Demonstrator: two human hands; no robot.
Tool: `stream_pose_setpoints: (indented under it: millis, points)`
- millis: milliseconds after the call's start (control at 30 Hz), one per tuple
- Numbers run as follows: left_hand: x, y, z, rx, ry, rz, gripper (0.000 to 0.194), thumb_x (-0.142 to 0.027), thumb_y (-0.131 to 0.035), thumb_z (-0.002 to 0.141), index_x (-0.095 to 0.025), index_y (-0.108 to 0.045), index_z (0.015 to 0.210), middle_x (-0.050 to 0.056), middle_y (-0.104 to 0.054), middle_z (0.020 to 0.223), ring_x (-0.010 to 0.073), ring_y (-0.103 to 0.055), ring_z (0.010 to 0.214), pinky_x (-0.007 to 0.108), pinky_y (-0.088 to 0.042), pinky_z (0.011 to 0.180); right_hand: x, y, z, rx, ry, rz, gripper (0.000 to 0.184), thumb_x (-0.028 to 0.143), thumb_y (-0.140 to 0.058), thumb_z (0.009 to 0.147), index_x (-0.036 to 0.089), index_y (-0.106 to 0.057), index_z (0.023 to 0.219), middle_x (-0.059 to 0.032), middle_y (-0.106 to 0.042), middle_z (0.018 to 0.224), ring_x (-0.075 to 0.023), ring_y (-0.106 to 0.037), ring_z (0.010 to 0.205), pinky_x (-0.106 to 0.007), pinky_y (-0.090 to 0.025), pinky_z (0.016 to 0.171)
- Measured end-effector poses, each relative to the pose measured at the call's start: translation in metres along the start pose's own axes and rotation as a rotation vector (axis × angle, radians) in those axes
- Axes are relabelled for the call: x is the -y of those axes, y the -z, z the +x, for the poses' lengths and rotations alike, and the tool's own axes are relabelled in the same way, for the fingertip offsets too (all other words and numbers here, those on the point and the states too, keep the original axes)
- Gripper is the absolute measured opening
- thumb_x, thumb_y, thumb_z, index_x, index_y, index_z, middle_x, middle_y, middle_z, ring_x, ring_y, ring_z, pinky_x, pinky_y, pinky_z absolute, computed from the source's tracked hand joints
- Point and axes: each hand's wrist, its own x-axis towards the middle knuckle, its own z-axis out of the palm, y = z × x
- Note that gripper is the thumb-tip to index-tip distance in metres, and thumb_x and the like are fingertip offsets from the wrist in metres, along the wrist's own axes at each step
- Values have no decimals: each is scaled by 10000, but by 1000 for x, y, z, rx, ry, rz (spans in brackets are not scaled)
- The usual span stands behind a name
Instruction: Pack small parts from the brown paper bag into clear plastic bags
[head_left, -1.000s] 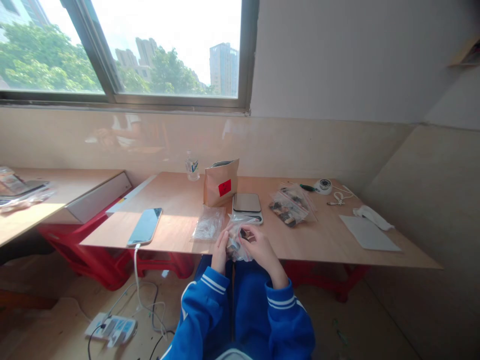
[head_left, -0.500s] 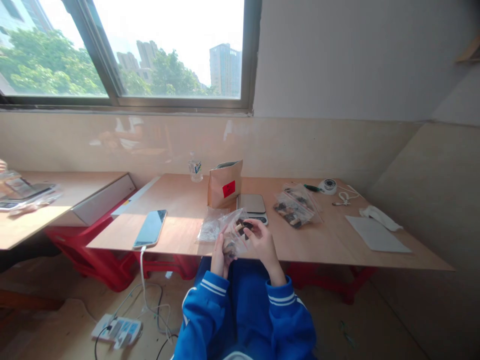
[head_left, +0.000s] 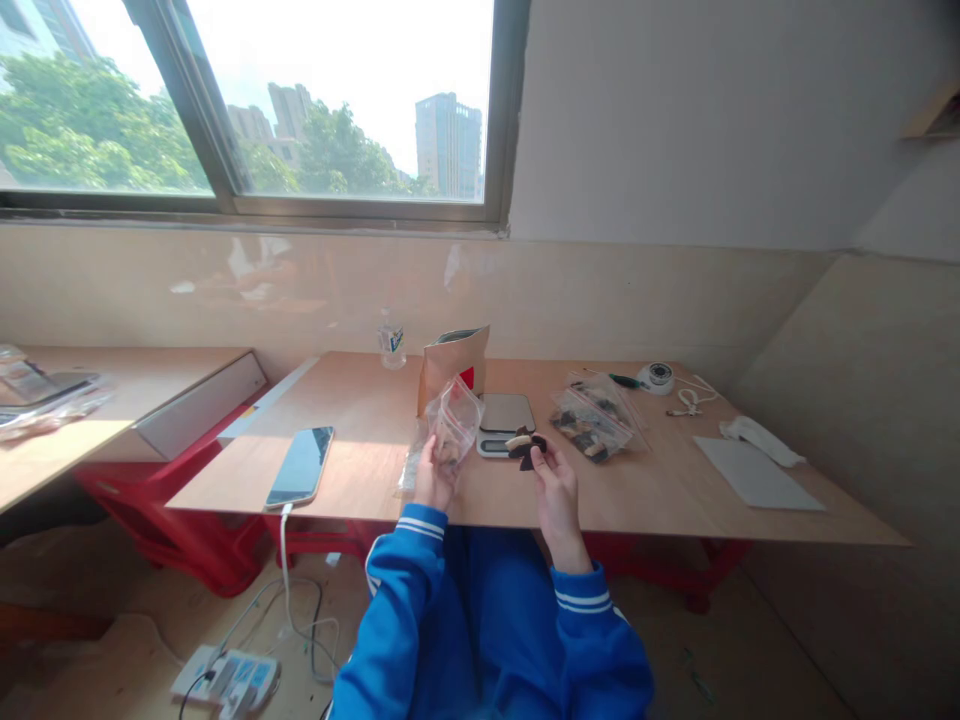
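Note:
My left hand [head_left: 436, 480] is closed on a clear zip bag [head_left: 459, 412] with some pale and brown pieces low inside it. In my right hand [head_left: 556, 485] are several dark brown and cream flat pieces [head_left: 527, 447], pinched between thumb and fingers; what they are I cannot make out. These pieces are over the front of a small kitchen scale [head_left: 507, 412], hiding part of its panel. Behind the bag stands an open brown paper pouch [head_left: 442, 360], its red label partly covered. Another clear plastic bag [head_left: 409, 465] lies beside my left hand.
Filled zip bags [head_left: 596, 420] lie right of the scale. A charging phone [head_left: 301, 467] is at the left, a bottle [head_left: 391, 343] at the back. A white camera [head_left: 658, 377], cable and paper sheet [head_left: 754, 472] are at the right. A power strip [head_left: 225, 680] lies on the floor.
My right hand has come out of the bag and moved right with the dark and cream pieces. My left hand has raised the zip bag in front of the pouch.

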Motion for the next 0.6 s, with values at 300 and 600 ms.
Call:
stream_pose_setpoints:
  millis: [300,600]
  points:
    - [-3,28,48,-41,48,-90,404,-247,-421,923,-262,-494,1320,66,-633,1191,123,-677,792,213,-553,617,5,-57,60,105,148,-110,369,376,-737,688,169,-658,982,-80,-704,998,-204,-644,921,-362,-497,841]
    - [0,27,43,-36,49,-81,361,-268,-445,923,-251,-531,1273,76,-650,1154,132,-685,833,223,-565,661,38,-157,171,302,532,-550,245,258,-601,750,165,-626,975,-79,-689,992,-182,-637,855,-310,-507,793]
